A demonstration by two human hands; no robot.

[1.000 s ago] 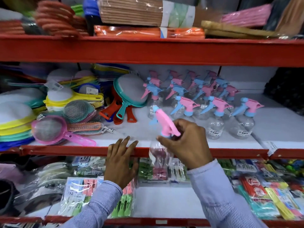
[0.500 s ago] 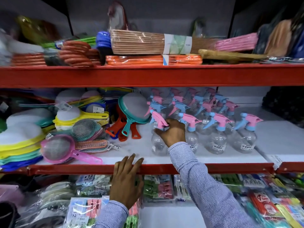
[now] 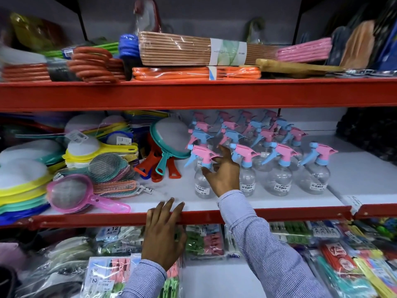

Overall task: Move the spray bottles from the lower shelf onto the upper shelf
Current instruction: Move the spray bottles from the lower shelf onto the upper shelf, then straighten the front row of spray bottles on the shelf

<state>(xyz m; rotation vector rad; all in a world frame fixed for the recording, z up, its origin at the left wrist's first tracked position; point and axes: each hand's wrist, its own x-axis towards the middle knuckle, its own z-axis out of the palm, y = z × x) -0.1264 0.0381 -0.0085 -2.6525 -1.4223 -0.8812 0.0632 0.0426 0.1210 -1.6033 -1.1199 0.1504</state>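
A clear spray bottle (image 3: 200, 186) with a pink and blue trigger head stands upright on the white middle shelf (image 3: 354, 168), at the left end of the front row. My right hand (image 3: 224, 171) is right beside it with fingers spread, thumb and fingertips still touching the head and neck. Several more spray bottles (image 3: 279, 168) of the same kind stand in rows to the right and behind. Over the red front edge of that shelf (image 3: 300, 214) rests my left hand (image 3: 163, 231), flat and holding nothing. No spray bottle shows on the lower shelf (image 3: 214, 280).
Mesh strainers and a pink sieve (image 3: 71, 196) crowd the left half of the middle shelf. A teal strainer (image 3: 169, 136) leans just left of the bottles. Packs of pegs (image 3: 204, 241) fill the lower shelf. The top shelf (image 3: 193, 93) holds orange hangers and rolled mats.
My right hand lifted the bottle from below the shelf edge, set it upright at the left of the front row, and has loosened its fingers. My left hand stayed on the edge.
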